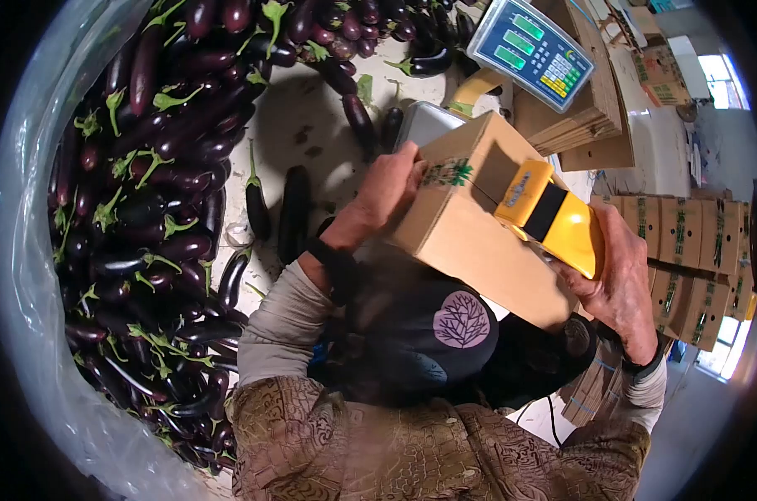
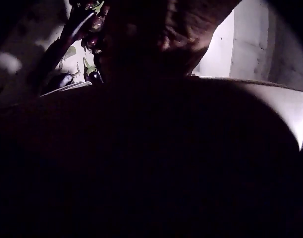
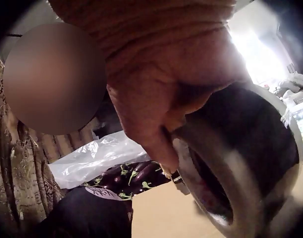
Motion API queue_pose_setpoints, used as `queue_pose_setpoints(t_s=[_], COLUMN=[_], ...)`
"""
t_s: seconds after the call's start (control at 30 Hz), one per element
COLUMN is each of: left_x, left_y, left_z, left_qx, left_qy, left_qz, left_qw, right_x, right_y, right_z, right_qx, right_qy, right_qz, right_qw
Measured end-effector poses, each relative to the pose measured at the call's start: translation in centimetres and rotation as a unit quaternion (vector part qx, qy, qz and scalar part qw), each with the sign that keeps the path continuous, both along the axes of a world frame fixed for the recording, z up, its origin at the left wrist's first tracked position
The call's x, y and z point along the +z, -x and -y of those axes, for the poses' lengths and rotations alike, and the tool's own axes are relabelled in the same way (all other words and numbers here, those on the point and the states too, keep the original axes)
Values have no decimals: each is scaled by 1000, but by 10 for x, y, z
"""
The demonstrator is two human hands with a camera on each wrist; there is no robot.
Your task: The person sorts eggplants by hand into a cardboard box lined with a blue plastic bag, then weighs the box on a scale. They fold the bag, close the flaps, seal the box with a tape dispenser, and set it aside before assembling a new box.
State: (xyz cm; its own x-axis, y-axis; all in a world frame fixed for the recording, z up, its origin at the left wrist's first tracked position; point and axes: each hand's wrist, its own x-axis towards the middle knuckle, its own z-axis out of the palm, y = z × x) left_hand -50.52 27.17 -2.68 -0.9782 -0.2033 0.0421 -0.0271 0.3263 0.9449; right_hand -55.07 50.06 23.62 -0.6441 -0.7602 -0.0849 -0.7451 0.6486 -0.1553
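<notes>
A cardboard box [image 1: 470, 230] with a green printed mark stands tilted in front of the person's chest. My left hand [image 1: 383, 192] grips its left side near the top edge; the left wrist view is mostly dark. In my right hand [image 1: 619, 271] is a yellow tape dispenser [image 1: 575, 230] with a black band, held against the box's upper right part. The right wrist view shows the dispenser's round hollow side [image 3: 211, 183] close up, with the thumb at its rim and the box [image 3: 161, 210] beneath.
A heap of eggplants [image 1: 157, 159] fills the left, bordered by clear plastic sheeting [image 1: 36, 275]. Behind the box are a scale platform [image 1: 424, 123] and its display [image 1: 529, 54]. Flat cardboard [image 1: 575, 117] stands beside it; packed boxes [image 1: 679, 230] are stacked right.
</notes>
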Motion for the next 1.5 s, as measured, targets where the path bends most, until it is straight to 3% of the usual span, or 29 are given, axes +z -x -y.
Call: queue_pose_setpoints(t_s=[0.17, 0.23, 0.3, 0.37, 0.43, 0.47, 0.53, 0.57, 0.63, 0.67, 0.73, 0.77, 0.8, 0.87, 0.9, 1.0, 1.03, 1.1, 1.13, 1.2, 1.3, 1.33, 1.43, 1.5], left_x=[-11, -40, -64, -62, -50, -30, 12, 1, -16, -31, -72, -84, -94, -80, -73, 46, 83, 104, 100, 106, 114, 89, 88, 114], left_y=[-1, 0, 3, 7, 28, 37, 58, 66, 64, 65, 59, 61, 59, 55, 57, 50, 50, 51, 50, 51, 50, 58, 57, 48], left_z=[-1, 0, 5, 11, 14, 11, -1, -15, -23, -22, -23, -22, -21, -14, -9, 2, -2, -11, -16, -26, -24, -16, -9, -11], left_qx=[10, -14, -21, -27, 77, 74, 84, 23, 40, 39, 10, 6, 31, 94, 91, 47, 34, 17, -3, -15, -42, -92, -66, -109], left_qy=[-18, 29, 70, 108, 1, -2, -270, -257, -129, -124, 29, 32, 11, -16, -10, -51, -73, -90, 36, 244, 242, 370, 429, 495], left_qz=[-3, 68, 42, 20, -62, -58, -73, -95, -145, -148, -203, -207, -133, -11, -16, -17, -65, -118, -129, -94, -45, -51, -13, -98], left_qw=[1000, 997, 996, 994, 995, 996, 956, 961, 980, 980, 979, 978, 991, 995, 996, 997, 995, 989, 991, 965, 968, 923, 901, 856], right_x=[-6, -4, -7, -9, -7, -8, -10, -10, -7, -7, -10, -11, -13, -14, -15, -14, -14, -11, -4, 0, 3, 5, 14, 17], right_y=[-2, -2, -2, -3, -2, -2, 1, 2, 4, 5, 3, 2, 3, 1, 2, 3, 2, 4, 5, 7, 11, 9, 7, 6], right_z=[-4, -3, -3, -2, 1, 0, 0, -1, -5, -6, -12, -14, -14, -12, -12, -12, -12, -10, -5, -5, -20, -31, -74, -115], right_qx=[-4, -17, -22, -25, -24, -27, -10, -10, -37, -37, -47, -50, -42, -24, -26, -28, -32, -36, 20, 28, 60, 59, 38, -9], right_qy=[8, 3, 20, 34, 24, 20, 38, 38, 22, 28, 55, 59, 70, 85, 92, 98, 103, 100, 114, 108, 68, 63, 50, 64], right_qz=[0, 5, 6, 11, 7, 11, -4, -2, 12, 9, 35, 31, 32, 24, 20, 42, 43, 48, 26, 20, 24, 14, 20, 53], right_qw=[1000, 1000, 1000, 999, 999, 999, 999, 999, 999, 999, 997, 997, 996, 996, 995, 994, 993, 993, 993, 994, 996, 996, 998, 997])
